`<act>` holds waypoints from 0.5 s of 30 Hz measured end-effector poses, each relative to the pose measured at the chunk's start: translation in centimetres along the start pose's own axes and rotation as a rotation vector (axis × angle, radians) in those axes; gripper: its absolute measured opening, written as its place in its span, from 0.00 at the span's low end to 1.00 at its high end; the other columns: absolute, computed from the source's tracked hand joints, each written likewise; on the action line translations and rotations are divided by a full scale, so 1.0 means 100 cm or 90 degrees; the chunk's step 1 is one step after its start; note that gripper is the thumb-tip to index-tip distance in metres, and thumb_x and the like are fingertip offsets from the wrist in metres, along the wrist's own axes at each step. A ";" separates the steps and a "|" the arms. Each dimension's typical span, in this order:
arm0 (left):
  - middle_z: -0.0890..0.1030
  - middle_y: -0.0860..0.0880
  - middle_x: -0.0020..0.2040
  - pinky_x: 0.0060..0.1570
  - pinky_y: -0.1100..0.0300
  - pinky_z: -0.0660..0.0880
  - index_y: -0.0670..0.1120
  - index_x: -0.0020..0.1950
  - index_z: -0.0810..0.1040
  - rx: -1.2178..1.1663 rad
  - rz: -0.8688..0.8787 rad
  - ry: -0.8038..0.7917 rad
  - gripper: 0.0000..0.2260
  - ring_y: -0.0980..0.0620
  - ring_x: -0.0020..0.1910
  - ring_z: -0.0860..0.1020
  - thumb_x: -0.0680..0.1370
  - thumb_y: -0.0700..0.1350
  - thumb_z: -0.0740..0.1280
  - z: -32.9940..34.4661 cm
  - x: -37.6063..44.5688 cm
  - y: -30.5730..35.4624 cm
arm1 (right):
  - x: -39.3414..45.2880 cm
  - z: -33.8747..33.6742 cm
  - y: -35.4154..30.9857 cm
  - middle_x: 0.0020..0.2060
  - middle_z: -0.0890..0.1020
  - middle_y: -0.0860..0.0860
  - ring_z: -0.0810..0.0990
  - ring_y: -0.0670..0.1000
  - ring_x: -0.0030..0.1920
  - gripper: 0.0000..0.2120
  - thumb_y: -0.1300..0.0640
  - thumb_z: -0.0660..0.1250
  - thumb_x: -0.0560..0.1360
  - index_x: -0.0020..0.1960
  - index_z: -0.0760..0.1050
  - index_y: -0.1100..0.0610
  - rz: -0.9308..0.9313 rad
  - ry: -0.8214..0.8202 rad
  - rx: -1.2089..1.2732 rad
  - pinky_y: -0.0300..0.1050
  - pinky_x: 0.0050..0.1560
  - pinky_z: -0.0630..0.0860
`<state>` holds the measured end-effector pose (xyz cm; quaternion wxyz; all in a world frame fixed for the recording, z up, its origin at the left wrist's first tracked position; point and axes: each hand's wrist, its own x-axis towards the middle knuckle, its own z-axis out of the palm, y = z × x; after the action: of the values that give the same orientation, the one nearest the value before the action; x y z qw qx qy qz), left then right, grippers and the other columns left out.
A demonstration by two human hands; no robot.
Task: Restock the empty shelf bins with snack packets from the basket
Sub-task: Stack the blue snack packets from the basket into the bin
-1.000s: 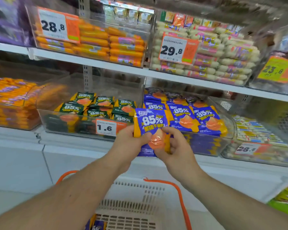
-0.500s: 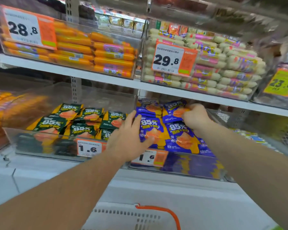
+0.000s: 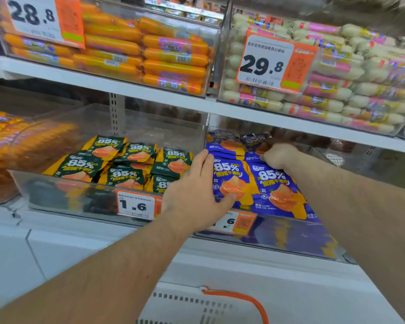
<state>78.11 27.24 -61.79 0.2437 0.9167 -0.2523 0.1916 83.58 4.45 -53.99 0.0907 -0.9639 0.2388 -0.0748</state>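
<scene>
Foil-film snack packets, head view only. Blue packets (image 3: 270,185) lie flat and overlapping in the right-hand clear bin (image 3: 290,239) on the lower shelf; green packets (image 3: 131,160) of the same make fill the neighbouring clear bin (image 3: 63,199) to the left.

Left hand (image 3: 197,190): fingers nearly straight, laid along the left edge of the front blue packet, thumb pressing its lower face; it presses rather than grips. Right hand (image 3: 278,156): clenched over a packet further back in the bin, apparently pinching its edge, though the contact itself is hidden.

Basket (image 3: 197,305): white, orange handle, low in frame, contents not visible.

Handling, as judged: light, flat, limp pouches; glossy film likely slippery, so stacked packets may slide over one another. The contents look soft, not fragile. Best taken by a pinch at the sealed edge or a flat press on the face.

Upper shelf: orange sausages (image 3: 150,54), pale sausages (image 3: 337,90), price tags.
</scene>
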 end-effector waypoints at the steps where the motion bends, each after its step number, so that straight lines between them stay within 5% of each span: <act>1: 0.44 0.59 0.78 0.54 0.55 0.73 0.49 0.79 0.47 0.002 -0.001 -0.001 0.43 0.53 0.72 0.66 0.73 0.70 0.59 0.001 0.000 0.000 | 0.004 0.002 0.002 0.59 0.78 0.58 0.77 0.57 0.55 0.16 0.53 0.62 0.80 0.63 0.75 0.61 -0.015 0.007 -0.009 0.46 0.54 0.76; 4: 0.45 0.59 0.78 0.54 0.55 0.73 0.49 0.79 0.47 0.003 0.000 -0.004 0.43 0.54 0.71 0.66 0.73 0.70 0.59 -0.001 0.000 0.000 | 0.001 0.001 0.004 0.58 0.79 0.59 0.77 0.57 0.54 0.20 0.49 0.64 0.79 0.64 0.74 0.62 0.009 0.024 -0.039 0.44 0.48 0.73; 10: 0.45 0.57 0.79 0.67 0.48 0.65 0.48 0.79 0.47 -0.015 -0.006 -0.097 0.43 0.50 0.75 0.60 0.74 0.70 0.59 -0.007 0.008 -0.001 | -0.019 -0.006 0.008 0.55 0.79 0.59 0.77 0.61 0.56 0.21 0.43 0.60 0.80 0.56 0.76 0.61 0.020 0.055 -0.038 0.52 0.57 0.75; 13: 0.50 0.53 0.79 0.74 0.48 0.48 0.47 0.79 0.53 -0.029 0.009 -0.067 0.40 0.49 0.77 0.50 0.74 0.67 0.61 -0.019 0.003 0.001 | -0.050 -0.009 0.000 0.45 0.82 0.59 0.79 0.62 0.49 0.15 0.49 0.63 0.77 0.48 0.79 0.61 -0.037 0.224 0.035 0.54 0.53 0.77; 15: 0.62 0.47 0.72 0.70 0.49 0.56 0.47 0.73 0.65 -0.038 0.058 0.055 0.31 0.45 0.72 0.60 0.74 0.59 0.65 -0.028 -0.015 0.001 | -0.079 -0.003 -0.010 0.44 0.82 0.59 0.78 0.62 0.48 0.09 0.57 0.64 0.74 0.46 0.81 0.60 -0.167 0.365 0.100 0.51 0.50 0.75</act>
<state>76.24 29.18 -60.20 0.2728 0.8875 -0.2885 0.2341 77.01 9.02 -54.34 0.0838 -0.9163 0.1217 -0.3722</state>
